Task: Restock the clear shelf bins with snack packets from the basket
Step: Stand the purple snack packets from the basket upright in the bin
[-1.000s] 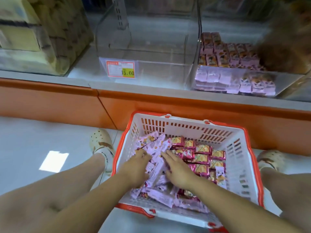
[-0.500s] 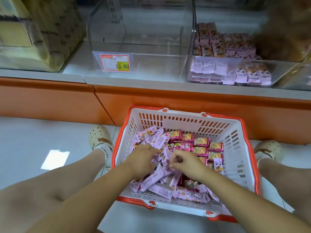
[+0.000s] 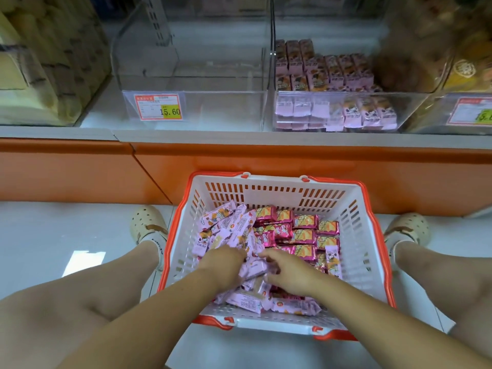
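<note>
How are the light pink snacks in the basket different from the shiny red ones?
The light pink packets are pale and long; the shiny red packets are darker and shorter. The light pink packets lie jumbled on the left; the shiny red packets sit in tidy rows on the right. Both kinds share the white basket.

Looks to be a shop, a snack aisle in a grocery. Clear shelf bins (image 3: 191, 83) side by side on a white shelf (image 3: 186, 135) over an orange plinth (image 3: 239, 161). Printed price tag (image 3: 159, 107) reading 15.60 on one bin front. Rows of identical pink packets (image 3: 335, 75) stacked in the next. White and orange shopping basket (image 3: 271, 182) of wrapped snack packets (image 3: 303, 222) on a pale floor (image 3: 66, 227).
</note>
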The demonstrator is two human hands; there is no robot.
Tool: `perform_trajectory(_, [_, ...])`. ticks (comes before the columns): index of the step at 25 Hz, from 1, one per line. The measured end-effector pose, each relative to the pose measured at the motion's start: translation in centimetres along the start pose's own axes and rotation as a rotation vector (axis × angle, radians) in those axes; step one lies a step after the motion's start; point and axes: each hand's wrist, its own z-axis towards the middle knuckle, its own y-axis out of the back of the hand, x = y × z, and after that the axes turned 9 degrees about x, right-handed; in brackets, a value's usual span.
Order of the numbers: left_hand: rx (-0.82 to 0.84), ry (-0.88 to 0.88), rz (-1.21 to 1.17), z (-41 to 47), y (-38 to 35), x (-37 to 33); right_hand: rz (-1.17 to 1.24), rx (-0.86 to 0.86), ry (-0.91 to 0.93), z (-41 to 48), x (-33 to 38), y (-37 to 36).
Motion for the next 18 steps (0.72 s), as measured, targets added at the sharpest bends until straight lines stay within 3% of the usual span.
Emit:
perform_trajectory(2, [-0.070,-0.025,0.001,0.1,0.0,-0.3,-0.070,-0.036,0.007,0.0,-0.2,-0.5])
perform_trajectory(4, [-0.157,-0.066,-0.186,0.0,0.7,-0.2,-0.045,-0.101,0.029,-0.1,-0.2,-0.6])
perform_trajectory(10, [-0.194,-0.089,-1.140,-0.1,2.8,-1.4,0.489,-0.284,0.135,-1.4,1.3,0.3])
perform_trajectory(15, [-0.155,-0.190,-1.282,-0.6,4.5,-2.2,0.810,-0.285,0.087,-2.5,0.6,2.0])
perform_trajectory(18, [-0.094,-0.277,-1.272,-1.0,5.6,-2.6,1.176,-0.161,0.145,-3.7,-0.3,3.1])
